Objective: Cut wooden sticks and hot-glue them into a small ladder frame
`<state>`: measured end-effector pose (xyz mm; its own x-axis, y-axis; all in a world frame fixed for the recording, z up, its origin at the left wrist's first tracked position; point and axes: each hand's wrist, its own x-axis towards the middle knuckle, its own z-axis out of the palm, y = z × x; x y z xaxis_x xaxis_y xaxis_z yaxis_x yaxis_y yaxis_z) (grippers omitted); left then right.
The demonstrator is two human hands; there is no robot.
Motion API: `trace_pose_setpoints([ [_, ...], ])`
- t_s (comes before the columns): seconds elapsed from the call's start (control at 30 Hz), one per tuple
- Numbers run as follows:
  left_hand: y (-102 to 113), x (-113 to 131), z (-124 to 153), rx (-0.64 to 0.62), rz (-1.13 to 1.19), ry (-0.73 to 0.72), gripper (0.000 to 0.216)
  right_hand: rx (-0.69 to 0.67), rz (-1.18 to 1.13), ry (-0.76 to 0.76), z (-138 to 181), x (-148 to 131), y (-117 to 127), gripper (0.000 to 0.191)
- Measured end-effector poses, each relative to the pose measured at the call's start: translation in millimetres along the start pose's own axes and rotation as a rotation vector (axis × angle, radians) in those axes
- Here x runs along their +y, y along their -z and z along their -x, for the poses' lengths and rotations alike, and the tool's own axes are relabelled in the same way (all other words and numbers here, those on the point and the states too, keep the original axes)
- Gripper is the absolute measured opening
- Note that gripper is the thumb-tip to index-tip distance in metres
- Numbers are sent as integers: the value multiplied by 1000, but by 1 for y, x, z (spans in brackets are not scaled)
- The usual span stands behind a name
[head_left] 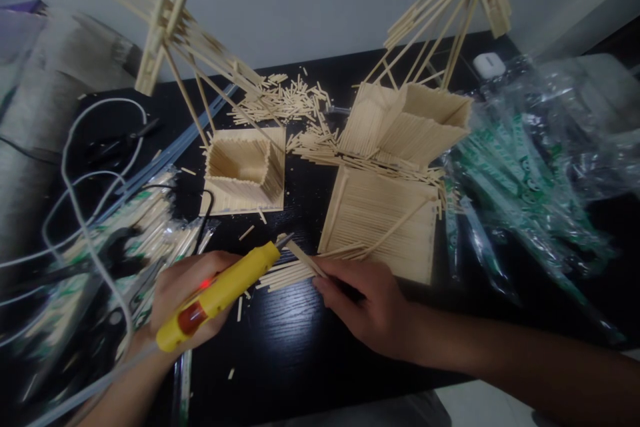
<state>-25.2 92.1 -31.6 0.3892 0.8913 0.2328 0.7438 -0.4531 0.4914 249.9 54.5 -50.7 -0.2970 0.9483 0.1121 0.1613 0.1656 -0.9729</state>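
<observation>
My left hand (197, 287) is closed around a yellow hot glue gun (225, 290), with a red light glowing beside its body and a pale rod running from its rear end. The metal tip points right, touching or very close to the upper end of a short piece of wooden stick (306, 257). My right hand (363, 300) pinches that piece between thumb and fingertips; whether it is one stick or two joined cannot be made out. Beneath it, several long loose sticks (287, 276) lie on the black table (280, 360), reaching onto a flat stick panel (385, 220).
A square stick box (240, 170) stands behind on its base; leaning box shapes (410, 120) stand right. Stick frames (170, 20) rise above. Cut pieces (285, 100) pile up at the back. Plastic wrappers (530, 167) cover the right; pliers (100, 260) and a white cable (85, 213) lie left.
</observation>
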Motion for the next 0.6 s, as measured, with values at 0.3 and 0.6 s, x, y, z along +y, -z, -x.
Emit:
trace_pose_setpoints([
  [0.3, -3, 3, -1, 26, 31, 8, 7, 54, 117, 46, 1, 5, -2, 36],
  [0.6, 0, -1, 2, 38, -44, 51, 8, 36, 60, -1, 1, 3, -1, 37],
])
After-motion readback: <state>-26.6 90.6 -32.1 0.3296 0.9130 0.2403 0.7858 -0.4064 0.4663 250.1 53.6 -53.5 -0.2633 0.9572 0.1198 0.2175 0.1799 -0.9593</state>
